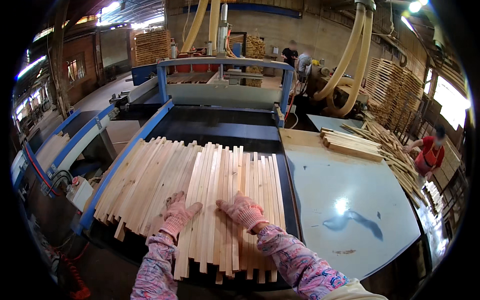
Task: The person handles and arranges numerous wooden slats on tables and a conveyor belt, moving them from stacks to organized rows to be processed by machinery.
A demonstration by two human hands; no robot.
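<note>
Long pale wooden strips lie side by side across a black conveyor belt, in a left group and a right group that reaches closer to me. My left hand, in a pink knit glove, rests with fingers stretched out at the seam between the two groups. On top of the right group lies my right hand, gloved alike, its fingers extended and the thumb pointing left. Neither hand is wrapped around a strip. The strips' near ends are uneven and overhang the belt's front.
Blue side rails and a blue crossbar frame bound the belt. On my right stands a grey metal table with a bundle of strips at its far edge. Beyond it, a person in red stands beside loose strips.
</note>
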